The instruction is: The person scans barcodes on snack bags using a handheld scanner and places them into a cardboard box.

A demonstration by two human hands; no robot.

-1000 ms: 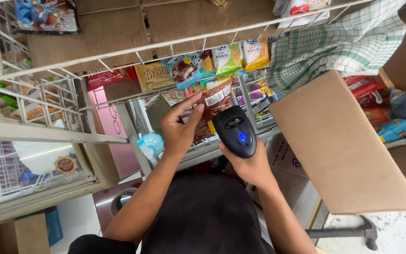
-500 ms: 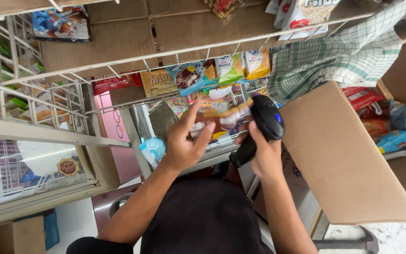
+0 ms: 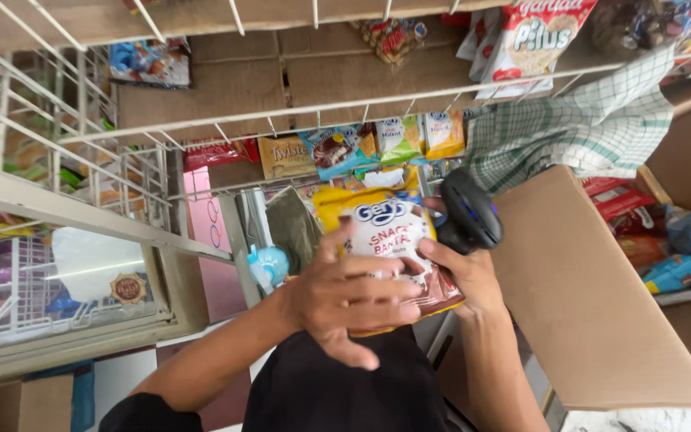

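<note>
While our left hand (image 3: 345, 300) clamps its fingers across the near face of the yellow snack bag (image 3: 389, 240), held before the wire shelf (image 3: 281, 120), our right hand (image 3: 461, 272) grips the black scanner (image 3: 469, 210); soft, light, crinkly, the bag seems best pinched at its edges.

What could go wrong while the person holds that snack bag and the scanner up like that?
1. The left hand holds the yellow snack bag mostly with spread fingers, so it might slip and fall.
2. The right hand holds the black scanner and also touches the bag, so its grip on the scanner may be weak.
3. The big cardboard box sits close beside the right arm and could get bumped.
</note>
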